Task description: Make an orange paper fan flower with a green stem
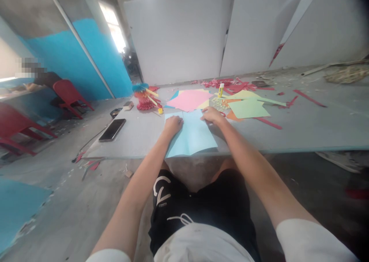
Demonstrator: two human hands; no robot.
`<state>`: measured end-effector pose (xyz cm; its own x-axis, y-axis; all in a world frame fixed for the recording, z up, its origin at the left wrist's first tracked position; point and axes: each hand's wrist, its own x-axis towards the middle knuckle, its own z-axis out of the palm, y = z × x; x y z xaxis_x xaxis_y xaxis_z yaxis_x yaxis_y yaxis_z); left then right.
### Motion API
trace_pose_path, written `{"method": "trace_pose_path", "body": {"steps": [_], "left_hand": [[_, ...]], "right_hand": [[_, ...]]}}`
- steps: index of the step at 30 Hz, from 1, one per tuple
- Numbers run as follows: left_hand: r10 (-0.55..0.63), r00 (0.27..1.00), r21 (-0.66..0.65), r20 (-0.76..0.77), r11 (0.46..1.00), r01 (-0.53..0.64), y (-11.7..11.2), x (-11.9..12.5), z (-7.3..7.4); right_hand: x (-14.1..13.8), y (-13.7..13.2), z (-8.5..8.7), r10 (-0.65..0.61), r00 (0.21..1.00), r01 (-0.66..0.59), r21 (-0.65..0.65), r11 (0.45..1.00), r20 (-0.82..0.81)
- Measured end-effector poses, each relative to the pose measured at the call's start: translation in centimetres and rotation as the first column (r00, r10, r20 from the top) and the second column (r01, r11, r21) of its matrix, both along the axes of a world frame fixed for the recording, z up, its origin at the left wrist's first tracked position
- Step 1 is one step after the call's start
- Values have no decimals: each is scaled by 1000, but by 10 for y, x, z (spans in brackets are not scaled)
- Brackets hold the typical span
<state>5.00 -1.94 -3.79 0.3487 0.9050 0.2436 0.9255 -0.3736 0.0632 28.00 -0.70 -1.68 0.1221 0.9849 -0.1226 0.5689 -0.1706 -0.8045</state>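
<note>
A light blue paper sheet (192, 137) lies on the grey board (302, 127) in front of me, with a crease down its middle. My left hand (173, 124) rests on its far left corner, fingers curled and pressed on the paper. On the sheet's far right corner my right hand (212, 115) presses down, its fingers also curled. Both hands seem to pinch or hold the sheet's far edge.
Pink sheets (191, 99), green sheets (248, 108), a glue stick (220, 90) and red paper scraps (230, 84) lie beyond the blue sheet. A folded paper ornament (144, 96) and a phone (112, 129) sit at the left. Red chairs (69, 94) and a seated person are at far left.
</note>
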Motion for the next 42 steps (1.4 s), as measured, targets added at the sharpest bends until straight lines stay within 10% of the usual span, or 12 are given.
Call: {"method": "trace_pose_path", "body": {"steps": [42], "left_hand": [[-79,997,-151,9,985,79,-16,6,2]], "right_hand": [[9,-6,10,91,993,-85,-81,993,70]]}}
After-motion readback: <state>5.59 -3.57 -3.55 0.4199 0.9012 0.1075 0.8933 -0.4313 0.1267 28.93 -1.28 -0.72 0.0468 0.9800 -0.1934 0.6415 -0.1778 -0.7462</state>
